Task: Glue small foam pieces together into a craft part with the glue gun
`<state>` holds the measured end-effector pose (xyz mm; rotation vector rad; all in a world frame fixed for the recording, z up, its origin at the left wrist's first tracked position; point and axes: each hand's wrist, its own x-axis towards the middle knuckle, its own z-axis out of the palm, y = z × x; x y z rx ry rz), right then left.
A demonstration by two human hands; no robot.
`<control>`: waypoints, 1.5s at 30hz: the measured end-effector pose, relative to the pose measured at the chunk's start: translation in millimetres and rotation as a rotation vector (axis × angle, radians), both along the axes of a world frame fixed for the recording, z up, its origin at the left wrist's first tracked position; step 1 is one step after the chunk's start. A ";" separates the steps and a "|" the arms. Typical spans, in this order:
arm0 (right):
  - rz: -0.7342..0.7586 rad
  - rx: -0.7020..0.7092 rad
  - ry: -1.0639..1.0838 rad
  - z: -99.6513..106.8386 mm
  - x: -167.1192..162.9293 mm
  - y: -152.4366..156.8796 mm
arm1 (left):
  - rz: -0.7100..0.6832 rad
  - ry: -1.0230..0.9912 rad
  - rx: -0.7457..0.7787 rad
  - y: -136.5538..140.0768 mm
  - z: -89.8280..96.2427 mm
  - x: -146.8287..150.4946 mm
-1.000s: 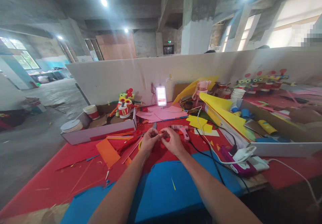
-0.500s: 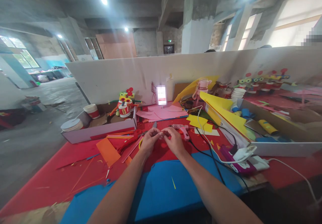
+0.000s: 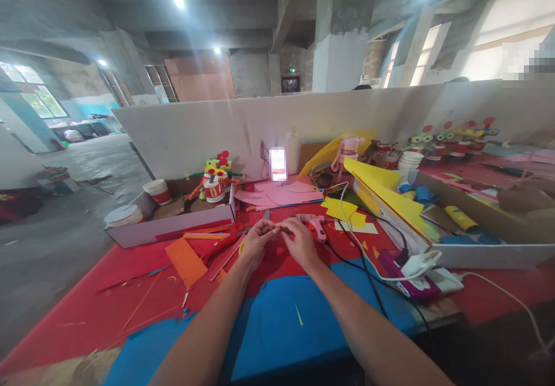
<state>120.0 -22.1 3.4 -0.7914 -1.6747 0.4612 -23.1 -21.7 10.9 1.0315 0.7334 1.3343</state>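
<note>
Orange piece (image 3: 278,228), small, barely visible

Orange piece (image 3: 278,228), pink glue gun (image 3: 319,228)

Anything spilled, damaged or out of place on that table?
No spill is visible. Two things look untidy: a yellow sliver lies alone on the blue sheet, like a stray offcut, and the purple power strip sits close to the near edge of the table.

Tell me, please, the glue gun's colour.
The glue gun is pink; the head view shows it.
</note>
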 end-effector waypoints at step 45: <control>-0.046 -0.010 -0.138 1.8 4.9 -1.9 | -0.051 -0.010 -0.104 -2.4 3.8 -1.0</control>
